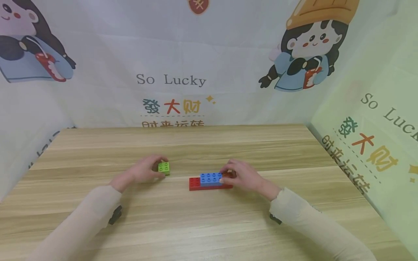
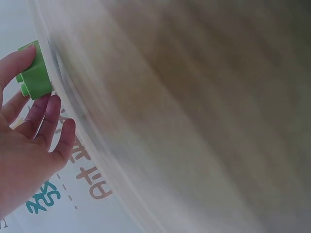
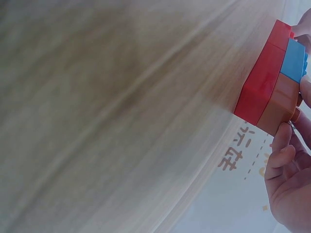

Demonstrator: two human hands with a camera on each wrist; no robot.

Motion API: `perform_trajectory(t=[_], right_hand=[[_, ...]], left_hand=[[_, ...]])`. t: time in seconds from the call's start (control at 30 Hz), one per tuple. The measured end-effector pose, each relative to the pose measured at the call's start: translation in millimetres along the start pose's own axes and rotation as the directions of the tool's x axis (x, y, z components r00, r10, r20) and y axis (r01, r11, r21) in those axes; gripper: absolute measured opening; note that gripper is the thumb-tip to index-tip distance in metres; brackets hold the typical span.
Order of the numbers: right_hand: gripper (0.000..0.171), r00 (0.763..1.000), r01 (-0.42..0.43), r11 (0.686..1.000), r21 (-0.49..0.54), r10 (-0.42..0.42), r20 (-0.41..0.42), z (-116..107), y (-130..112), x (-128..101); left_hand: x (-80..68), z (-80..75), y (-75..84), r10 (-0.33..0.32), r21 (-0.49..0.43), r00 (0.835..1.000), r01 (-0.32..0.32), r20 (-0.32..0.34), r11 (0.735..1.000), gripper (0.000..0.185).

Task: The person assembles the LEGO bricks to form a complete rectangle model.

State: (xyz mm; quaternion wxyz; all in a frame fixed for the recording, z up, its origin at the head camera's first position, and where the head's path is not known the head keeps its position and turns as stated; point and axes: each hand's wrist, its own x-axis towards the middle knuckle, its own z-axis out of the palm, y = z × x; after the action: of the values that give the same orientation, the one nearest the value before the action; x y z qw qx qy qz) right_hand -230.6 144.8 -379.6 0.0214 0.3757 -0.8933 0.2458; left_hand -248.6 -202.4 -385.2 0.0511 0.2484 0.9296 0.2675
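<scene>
A small green brick [image 1: 164,168] sits on the wooden table [image 1: 202,224], and my left hand [image 1: 147,170] grips it with fingers curled round its far and near sides. The left wrist view shows the green brick [image 2: 35,74] pinched at my fingertips [image 2: 19,56]. To the right lies a long red brick [image 1: 195,183] with a blue brick [image 1: 210,178] stacked on it. My right hand [image 1: 240,174] holds a brown brick [image 1: 227,175] at the right end of the red one. In the right wrist view the brown brick [image 3: 278,104] sits against the red brick [image 3: 260,82] and the blue brick [image 3: 294,60].
Printed cloth walls [image 1: 173,79] close off the back and both sides of the table. Bare wood stretches in front of and behind the bricks.
</scene>
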Motion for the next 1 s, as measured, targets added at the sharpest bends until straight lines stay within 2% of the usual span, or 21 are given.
perform_trajectory(t=[0.23, 0.53, 1.0], right_hand=[[0.025, 1.0, -0.006, 1.0, 0.008, 0.006, 0.003, -0.1, -0.2, 0.3], [0.025, 1.0, 0.018, 1.0, -0.002, -0.018, -0.01, 0.0, -0.7, 0.2], [0.026, 1.0, 0.013, 1.0, 0.018, -0.013, -0.005, 0.1, -0.3, -0.3]], left_hand=[[0.1, 0.2, 2.4, 0.011, 0.003, 1.0, -0.011, -0.009, 1.0, 0.043], [-0.6, 1.4, 4.9, 0.056, 0.018, 0.998, -0.056, 0.004, 0.998, 0.045], [-1.2, 4.6, 9.4, 0.063, -0.01, 0.998, -0.063, 0.023, 0.998, 0.048]])
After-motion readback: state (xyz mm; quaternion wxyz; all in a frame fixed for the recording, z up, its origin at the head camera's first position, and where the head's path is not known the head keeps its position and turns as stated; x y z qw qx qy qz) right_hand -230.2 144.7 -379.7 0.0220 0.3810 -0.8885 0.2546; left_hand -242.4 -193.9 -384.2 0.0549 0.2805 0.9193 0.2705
